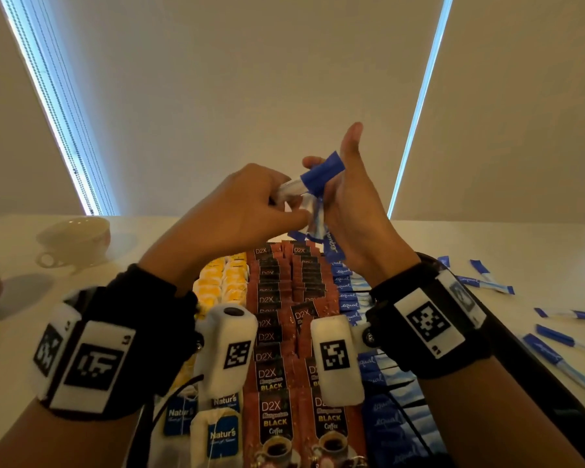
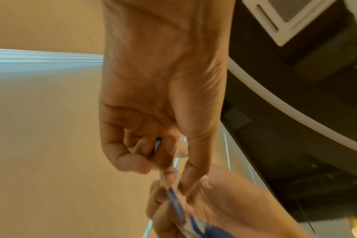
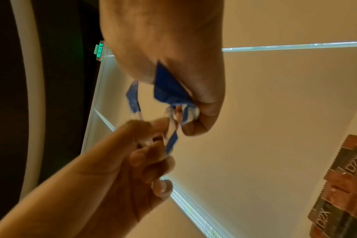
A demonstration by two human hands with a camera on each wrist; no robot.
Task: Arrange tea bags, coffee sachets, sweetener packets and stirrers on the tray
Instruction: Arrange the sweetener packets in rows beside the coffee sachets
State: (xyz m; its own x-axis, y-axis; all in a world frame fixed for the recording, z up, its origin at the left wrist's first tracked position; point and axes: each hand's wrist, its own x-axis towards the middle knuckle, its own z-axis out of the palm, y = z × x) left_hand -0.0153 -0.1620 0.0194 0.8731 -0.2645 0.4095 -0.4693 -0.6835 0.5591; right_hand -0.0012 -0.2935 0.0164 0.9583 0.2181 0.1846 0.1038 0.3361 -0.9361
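Blue and white sweetener packets [image 1: 321, 173] sit bunched between two raised hands at the centre of the head view, above the table. The left hand [image 1: 237, 211] curls its fingers and thumb around one end of a packet, pinching it. The right hand [image 1: 348, 211] grips the blue bundle against its palm, its thumb pointing straight up. In the lower half of the frame lie rows of yellow-tagged tea bags [image 1: 222, 282], brown coffee sachets [image 1: 277, 332] and more blue sweetener sticks [image 1: 385, 417], side by side. Loose blue packets [image 1: 487, 280] are scattered on the white table [image 1: 537, 244] at right. A teacup [image 1: 75, 241] stands at upper left of the table.
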